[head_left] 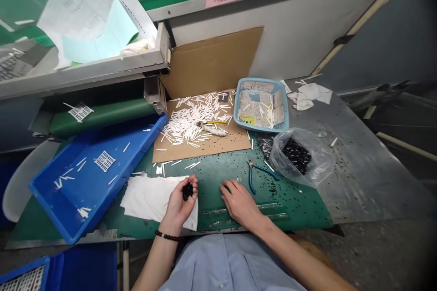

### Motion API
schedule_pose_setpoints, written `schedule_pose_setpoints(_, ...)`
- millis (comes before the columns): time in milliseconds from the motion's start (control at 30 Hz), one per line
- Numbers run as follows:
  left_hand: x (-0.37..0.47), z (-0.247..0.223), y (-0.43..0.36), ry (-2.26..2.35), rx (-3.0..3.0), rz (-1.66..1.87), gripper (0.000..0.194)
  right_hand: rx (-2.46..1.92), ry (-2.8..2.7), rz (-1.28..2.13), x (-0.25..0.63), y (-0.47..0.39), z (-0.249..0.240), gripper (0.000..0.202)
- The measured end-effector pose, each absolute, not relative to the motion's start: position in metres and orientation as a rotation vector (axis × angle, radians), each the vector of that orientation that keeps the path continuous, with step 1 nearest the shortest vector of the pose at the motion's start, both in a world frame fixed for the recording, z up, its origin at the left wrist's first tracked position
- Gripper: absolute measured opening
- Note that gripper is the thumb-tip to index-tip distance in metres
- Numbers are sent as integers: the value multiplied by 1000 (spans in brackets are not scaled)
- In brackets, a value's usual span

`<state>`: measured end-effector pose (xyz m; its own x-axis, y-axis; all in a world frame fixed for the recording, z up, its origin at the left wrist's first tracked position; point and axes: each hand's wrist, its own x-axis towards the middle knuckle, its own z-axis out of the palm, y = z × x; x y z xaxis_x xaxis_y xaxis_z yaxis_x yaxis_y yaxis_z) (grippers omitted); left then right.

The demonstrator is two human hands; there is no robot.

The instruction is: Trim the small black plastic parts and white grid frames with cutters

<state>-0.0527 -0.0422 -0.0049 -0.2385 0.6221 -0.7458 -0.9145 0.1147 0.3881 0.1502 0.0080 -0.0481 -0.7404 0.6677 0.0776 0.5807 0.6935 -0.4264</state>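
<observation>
My left hand point(182, 200) is palm up above a white cloth point(150, 198). Its fingers curl around a heap of small black pieces point(187, 191) in the palm. To the right, my right hand point(239, 200) rests palm down on the green mat point(213, 168), fingers bent and fingertips low against the surface. What its fingertips hold, if anything, is too small to make out. Blue-handled cutters point(259, 173) lie spread just beyond it. Farther right, a clear plastic bag point(317, 163) holds many more black pieces point(296, 154).
Many white sticks point(191, 120) and yellow-handled pliers point(216, 122) lie on cardboard point(205, 145). A newspaper-lined blue basket point(239, 120) stands beside them. On the left, a blue tray point(82, 159) sits under a green conveyor belt point(102, 116). Loose black pieces dot the right side.
</observation>
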Motion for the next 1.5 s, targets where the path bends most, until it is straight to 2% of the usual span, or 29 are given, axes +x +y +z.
schedule_pose_setpoints(133,-42,-12,-19,1032,-328,1447,15,-1219,-2521,561,188,12,-43,33)
schedule_pose_setpoints(233,-18,-22,7,1097,-219,1514,17,-1433,-2369,394,209,37,-41,35)
schedule_pose_setpoints(333,4,-36,28,1215,1,1647,32,-1617,-2379,286,220,52,-45,57)
schedule_pose_setpoints(400,11,-43,35,1277,197,1705,45,-1652,-2397,317,223,52,-49,63)
schedule_pose_setpoints(567,12,-49,36,1340,516,1711,56,-1680,-2375,410,222,47,-50,64)
schedule_pose_setpoints(867,7,-52,33,1357,500,1727,59,-1730,-2408,443,218,59,-40,51)
schedule_pose_setpoints(967,3,-40,29,1320,427,1719,57,-1770,-2229,690,226,62,-39,49)
schedule_pose_setpoints(1067,-2,-15,23,1096,287,1634,63,-1655,-1814,1322,231,60,-36,48)
schedule_pose_setpoints(1167,-5,12,17,979,227,1566,72,-1333,-1251,1863,228,52,-31,46)
schedule_pose_setpoints(1300,-13,32,6,1187,351,1553,74,-1131,-883,2071,218,41,-30,43)
schedule_pose_setpoints(1400,-30,33,-9,1553,542,1510,60,-1101,-826,2121,214,37,-35,42)
schedule_pose_setpoints(1433,-39,31,-17,1696,616,1477,60,-1098,-832,2133,214,36,-37,42)
schedule_pose_setpoints(1500,-58,24,-37,2038,788,1307,77,-1105,-855,2147,215,35,-40,42)
